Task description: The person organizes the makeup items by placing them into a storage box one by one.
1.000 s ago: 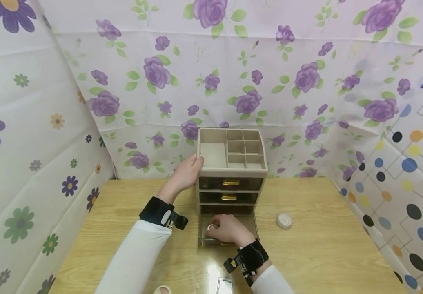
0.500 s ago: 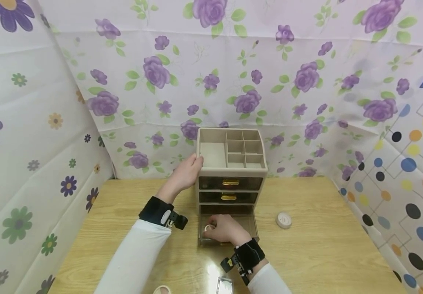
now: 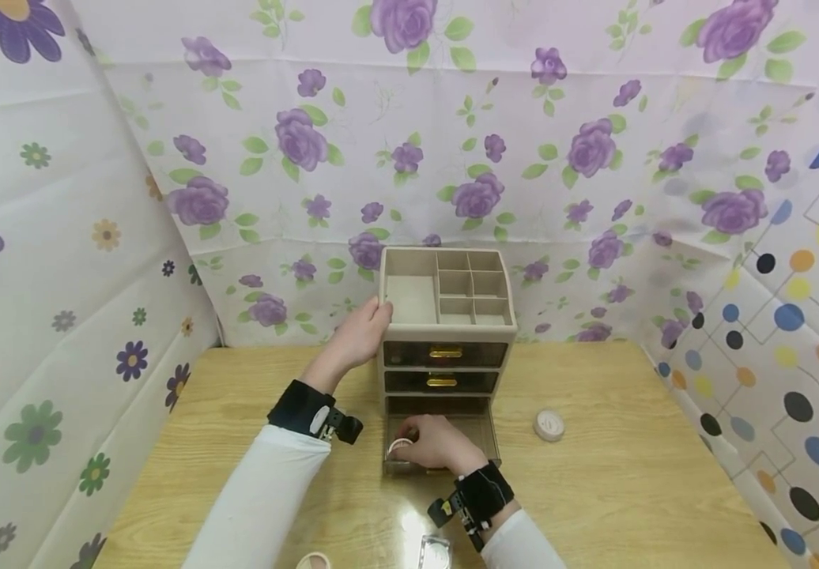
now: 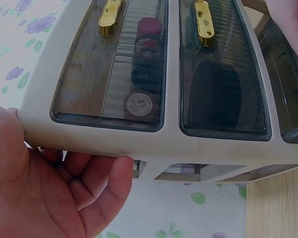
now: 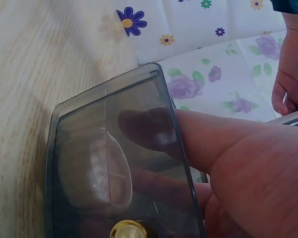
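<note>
A beige desktop drawer organizer (image 3: 451, 336) stands on the table, its bottom drawer (image 3: 477, 427) pulled out. My left hand (image 3: 361, 333) grips the organizer's upper left side, fingers curled against the side wall in the left wrist view. My right hand (image 3: 432, 441) reaches into that drawer and pinches a small round white thing (image 3: 400, 446) near its front left corner. Through the smoky clear drawer front, the right wrist view shows this pale rounded thing (image 5: 102, 171) beside the thumb and a finger; its exact kind I cannot tell.
A round white lidded container (image 3: 549, 425) sits right of the organizer. Near the front edge lie a cream ring-shaped item (image 3: 314, 561) and a small clear case (image 3: 435, 552). The upper drawer (image 4: 109, 74) holds a dark red-topped item. Patterned cloth surrounds the table.
My right hand has shifted slightly left inside the drawer, and the round white thing has moved left and down toward the front left corner. My left hand stays in place.
</note>
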### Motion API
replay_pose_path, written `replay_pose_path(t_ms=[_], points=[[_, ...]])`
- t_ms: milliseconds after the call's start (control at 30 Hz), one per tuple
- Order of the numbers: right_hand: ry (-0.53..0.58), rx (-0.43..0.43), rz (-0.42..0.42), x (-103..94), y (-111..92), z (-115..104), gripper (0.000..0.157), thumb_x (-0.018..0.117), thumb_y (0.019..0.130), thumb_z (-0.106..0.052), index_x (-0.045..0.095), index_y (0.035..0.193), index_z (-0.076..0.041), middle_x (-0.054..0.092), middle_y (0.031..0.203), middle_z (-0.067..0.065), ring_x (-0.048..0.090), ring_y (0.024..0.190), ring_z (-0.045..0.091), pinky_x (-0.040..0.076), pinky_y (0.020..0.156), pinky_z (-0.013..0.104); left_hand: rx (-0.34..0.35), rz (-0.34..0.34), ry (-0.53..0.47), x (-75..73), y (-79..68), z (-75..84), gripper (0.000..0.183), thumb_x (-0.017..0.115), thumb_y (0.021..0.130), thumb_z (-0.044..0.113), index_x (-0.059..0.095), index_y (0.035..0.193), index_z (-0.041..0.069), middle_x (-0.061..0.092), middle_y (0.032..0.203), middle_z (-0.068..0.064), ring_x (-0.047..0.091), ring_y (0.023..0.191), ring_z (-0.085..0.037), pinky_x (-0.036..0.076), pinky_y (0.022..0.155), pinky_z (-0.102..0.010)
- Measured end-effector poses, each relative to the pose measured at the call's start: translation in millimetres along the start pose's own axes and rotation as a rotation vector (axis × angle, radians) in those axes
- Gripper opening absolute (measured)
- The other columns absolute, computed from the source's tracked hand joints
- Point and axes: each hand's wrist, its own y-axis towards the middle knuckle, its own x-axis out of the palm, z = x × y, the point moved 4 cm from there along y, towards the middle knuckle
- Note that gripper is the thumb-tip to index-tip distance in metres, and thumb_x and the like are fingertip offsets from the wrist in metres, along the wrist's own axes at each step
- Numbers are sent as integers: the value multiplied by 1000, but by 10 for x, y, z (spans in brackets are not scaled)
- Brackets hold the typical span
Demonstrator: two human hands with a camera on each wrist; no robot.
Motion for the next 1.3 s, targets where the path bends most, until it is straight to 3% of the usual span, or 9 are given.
replay_pose_path(t_ms=[467, 933, 1133, 1300], points=[[18, -13, 15, -16, -11, 11, 29, 70, 88, -38, 69, 108, -17, 66, 94, -2, 60, 72, 13, 51, 68, 37, 4, -5, 1, -7, -10, 4, 37, 23, 110, 38, 41, 95, 9, 40, 77, -11, 40, 59, -24, 39, 55, -35], [-33, -96, 132, -102, -179, 86, 31, 64, 96, -38, 68, 119, -17, 68, 93, -6, 61, 81, 8, 53, 68, 33, 0, 3, 1, 5, 16, -29, 36, 23, 110, 38, 43, 99, 10, 43, 81, -12, 46, 66, -26, 46, 58, -36], [77, -132, 214, -239, -372, 211, 28, 64, 97, -35, 69, 117, -16, 70, 94, -4, 63, 81, 11, 55, 66, 32, -3, -2, -3, 3, 11, -24, 37, 23, 110, 38, 45, 101, 10, 44, 82, -13, 46, 68, -27, 47, 59, -37], [232, -157, 304, -433, -605, 430, 24, 64, 98, -28, 68, 115, -12, 70, 94, 8, 66, 79, 20, 57, 66, 31, 9, 7, -8, 4, 15, -26, 36, 24, 110, 37, 47, 107, 9, 45, 85, -14, 50, 74, -29, 46, 62, -39]])
